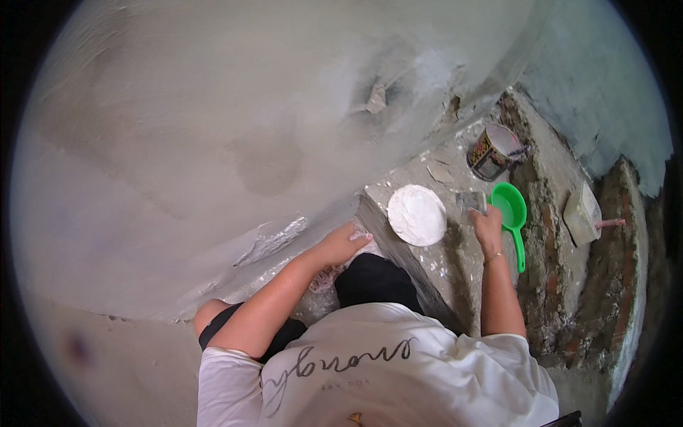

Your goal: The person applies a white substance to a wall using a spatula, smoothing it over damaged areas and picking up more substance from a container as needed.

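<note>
My right hand [487, 226] is closed on a scraper with a flat grey blade [471, 203], held low over the step. Left of it stands a round container heaped with white powder or paste [417, 215]. A green plastic dipper [508, 205] lies just right of my right hand, its handle toward me. My left hand [343, 245] is closed on the edge of a crumpled, pinkish, see-through plastic bag [361, 236] beside my knee. More of that bag shows below the wrist; its contents are hard to make out.
A patterned tin bucket [491, 153] with a tool in it stands farther back on the step. A whitish tub [583, 215] with a pink handle sits on the rough brick steps [551, 256] at right. A smeared grey plaster wall [213, 142] rises on the left and ahead.
</note>
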Tool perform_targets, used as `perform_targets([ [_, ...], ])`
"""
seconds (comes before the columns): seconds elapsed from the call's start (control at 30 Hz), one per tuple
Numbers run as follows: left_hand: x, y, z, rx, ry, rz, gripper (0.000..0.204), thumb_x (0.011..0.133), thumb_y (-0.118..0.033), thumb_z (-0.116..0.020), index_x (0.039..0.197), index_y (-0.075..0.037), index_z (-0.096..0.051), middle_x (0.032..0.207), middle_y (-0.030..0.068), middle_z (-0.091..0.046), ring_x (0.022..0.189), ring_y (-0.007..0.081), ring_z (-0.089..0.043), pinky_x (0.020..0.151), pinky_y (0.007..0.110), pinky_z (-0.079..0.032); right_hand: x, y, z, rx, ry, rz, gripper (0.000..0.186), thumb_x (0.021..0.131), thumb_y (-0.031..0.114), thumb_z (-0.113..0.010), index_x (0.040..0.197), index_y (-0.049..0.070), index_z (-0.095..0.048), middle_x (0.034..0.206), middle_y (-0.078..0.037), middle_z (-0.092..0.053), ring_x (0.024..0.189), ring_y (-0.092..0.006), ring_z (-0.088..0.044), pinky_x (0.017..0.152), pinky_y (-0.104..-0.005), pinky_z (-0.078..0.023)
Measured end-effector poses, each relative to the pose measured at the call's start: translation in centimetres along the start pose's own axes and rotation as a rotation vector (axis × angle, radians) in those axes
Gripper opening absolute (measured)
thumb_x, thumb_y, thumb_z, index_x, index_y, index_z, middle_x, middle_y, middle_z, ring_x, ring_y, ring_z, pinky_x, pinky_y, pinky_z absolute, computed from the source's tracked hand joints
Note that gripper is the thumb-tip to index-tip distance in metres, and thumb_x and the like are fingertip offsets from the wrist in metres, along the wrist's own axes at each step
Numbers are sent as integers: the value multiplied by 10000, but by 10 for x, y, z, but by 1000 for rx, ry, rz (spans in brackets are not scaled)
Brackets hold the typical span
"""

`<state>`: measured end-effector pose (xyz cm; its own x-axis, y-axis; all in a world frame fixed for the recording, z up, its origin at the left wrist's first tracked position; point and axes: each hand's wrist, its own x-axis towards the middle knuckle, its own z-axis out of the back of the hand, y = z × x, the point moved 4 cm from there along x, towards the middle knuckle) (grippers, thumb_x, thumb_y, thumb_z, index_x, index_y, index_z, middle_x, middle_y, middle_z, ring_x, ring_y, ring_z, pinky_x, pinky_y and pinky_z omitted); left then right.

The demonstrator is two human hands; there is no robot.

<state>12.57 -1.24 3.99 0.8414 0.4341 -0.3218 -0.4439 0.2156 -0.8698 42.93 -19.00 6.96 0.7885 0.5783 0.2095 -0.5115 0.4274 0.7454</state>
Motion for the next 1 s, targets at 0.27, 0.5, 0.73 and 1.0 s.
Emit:
perform_targets([
  [0.27, 60, 15, -68, -716, 134, 278, 710, 907, -403, -498, 1373, 45, -205, 1405, 218, -247, 1244, 342, -336, 998, 433, -342, -10, 28, -58, -567, 120, 296, 189, 736, 145, -569, 887, 73, -656, 871, -137, -639, 801, -340, -594, 708, -422, -476],
  [0.5, 90, 7, -92, -1136, 237, 280, 822, 920, -471, -409, 1412, 6, 44, 1485, 200, 78, 1375, 352, -10, 1084, 483, -134, -17, 21, -108, -710, 210, 355, 171, 739, 116, -510, 824, 50, -644, 903, -120, -599, 917, -294, -567, 741, -398, -485],
  [0.73, 94, 7, -91, -1214, 130, 359, 862, 901, -588, -302, 1414, 9, 48, 1491, 193, 64, 1377, 356, -29, 1088, 467, -124, -39, 50, -112, -596, 337, 427, 180, 745, 117, -501, 817, 30, -641, 889, -126, -600, 912, -318, -565, 733, -399, -490],
  [1.0, 96, -9, -86, -1281, 272, 210, 911, 872, -655, -252, 1404, 55, -45, 1482, 210, -82, 1364, 368, -102, 1094, 461, -136, 14, 22, -131, -584, 257, 404, 189, 744, 96, -479, 797, 23, -644, 898, -150, -603, 900, -339, -567, 740, -418, -488],
])
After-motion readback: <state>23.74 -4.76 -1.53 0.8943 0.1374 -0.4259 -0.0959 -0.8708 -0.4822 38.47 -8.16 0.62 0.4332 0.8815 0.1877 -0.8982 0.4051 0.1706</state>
